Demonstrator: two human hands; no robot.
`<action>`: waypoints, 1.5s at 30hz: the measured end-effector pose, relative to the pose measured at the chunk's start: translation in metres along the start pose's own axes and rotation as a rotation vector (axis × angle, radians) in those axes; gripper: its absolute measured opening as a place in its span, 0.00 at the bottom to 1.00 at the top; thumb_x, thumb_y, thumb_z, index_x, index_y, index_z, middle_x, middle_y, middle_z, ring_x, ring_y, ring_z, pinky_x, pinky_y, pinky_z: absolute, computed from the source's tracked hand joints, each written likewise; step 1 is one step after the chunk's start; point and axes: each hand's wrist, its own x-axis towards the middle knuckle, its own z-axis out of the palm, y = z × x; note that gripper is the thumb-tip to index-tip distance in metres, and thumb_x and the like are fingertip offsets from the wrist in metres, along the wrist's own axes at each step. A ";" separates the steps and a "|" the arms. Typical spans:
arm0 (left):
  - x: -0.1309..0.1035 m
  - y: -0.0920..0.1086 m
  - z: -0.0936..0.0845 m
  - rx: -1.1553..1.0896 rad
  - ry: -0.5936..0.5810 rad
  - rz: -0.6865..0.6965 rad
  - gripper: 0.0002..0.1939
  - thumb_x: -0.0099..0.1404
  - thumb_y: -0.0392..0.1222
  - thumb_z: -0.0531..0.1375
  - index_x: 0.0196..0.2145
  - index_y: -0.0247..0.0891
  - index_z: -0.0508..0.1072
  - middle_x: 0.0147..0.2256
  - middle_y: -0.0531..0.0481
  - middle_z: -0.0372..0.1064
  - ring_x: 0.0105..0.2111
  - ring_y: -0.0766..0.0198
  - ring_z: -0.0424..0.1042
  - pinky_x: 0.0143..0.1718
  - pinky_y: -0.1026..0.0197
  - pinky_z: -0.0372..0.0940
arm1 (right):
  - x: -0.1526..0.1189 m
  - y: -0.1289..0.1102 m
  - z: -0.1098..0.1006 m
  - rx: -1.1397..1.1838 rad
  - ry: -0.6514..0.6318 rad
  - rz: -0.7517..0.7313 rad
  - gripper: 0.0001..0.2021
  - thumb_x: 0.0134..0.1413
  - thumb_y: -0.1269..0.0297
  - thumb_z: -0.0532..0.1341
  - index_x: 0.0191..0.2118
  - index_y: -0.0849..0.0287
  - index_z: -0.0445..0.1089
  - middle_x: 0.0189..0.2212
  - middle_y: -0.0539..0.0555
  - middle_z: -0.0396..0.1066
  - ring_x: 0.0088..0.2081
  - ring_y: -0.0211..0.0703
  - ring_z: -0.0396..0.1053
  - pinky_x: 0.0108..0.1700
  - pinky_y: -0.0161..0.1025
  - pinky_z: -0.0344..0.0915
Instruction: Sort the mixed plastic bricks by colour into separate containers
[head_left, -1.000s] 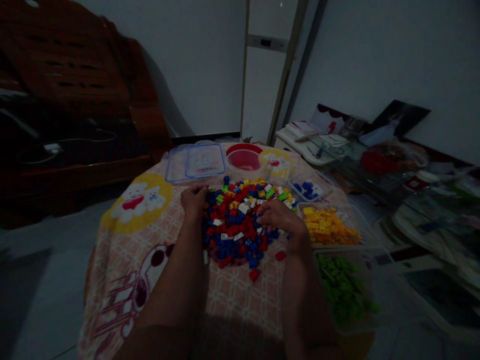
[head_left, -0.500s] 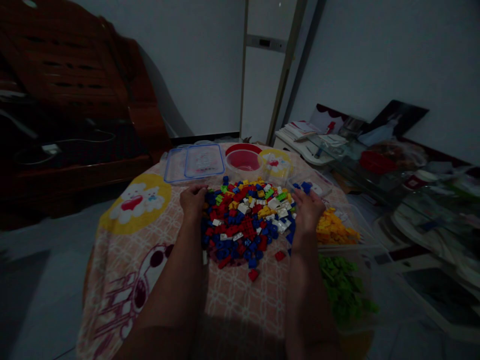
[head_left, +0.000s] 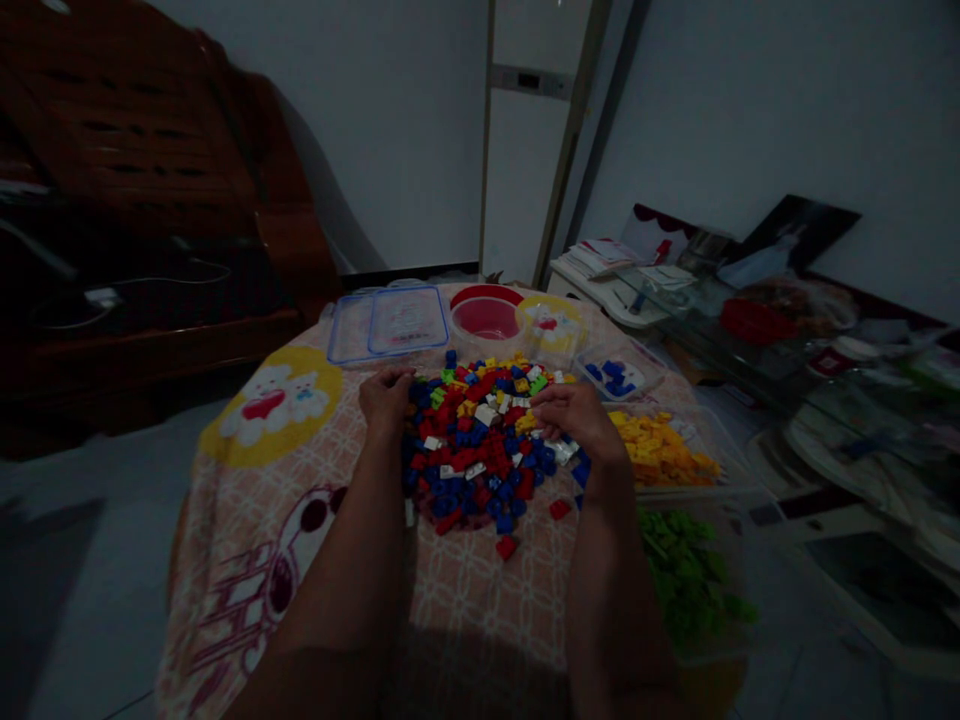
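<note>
A pile of mixed toy bricks, red, blue, white, yellow and green, lies on the patterned tablecloth. My left hand rests at the pile's left edge, its fingers bent; whether it holds anything is hidden. Over the right side of the pile is my right hand, its fingers reaching left above white and yellow bricks; what lies between its fingertips is too dark to tell. Just beyond it, a small clear container has several blue bricks in it.
Yellow bricks and green bricks fill clear boxes at the right. Behind the pile are a red bowl and blue-rimmed clear lids. A cluttered glass table stands at the right, a wooden bench at the left.
My right hand has moved left and slightly down, from the small container to the pile. The blue bricks near its fingers now lie in that container. My left hand has stayed in place.
</note>
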 end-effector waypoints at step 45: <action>-0.001 0.002 0.000 -0.014 -0.003 -0.015 0.17 0.53 0.41 0.62 0.39 0.35 0.84 0.35 0.46 0.80 0.39 0.54 0.77 0.41 0.58 0.69 | 0.031 0.033 -0.019 0.461 0.958 -0.218 0.22 0.46 0.62 0.63 0.49 0.64 0.69 0.29 0.51 0.76 0.31 0.42 0.78 0.31 0.36 0.76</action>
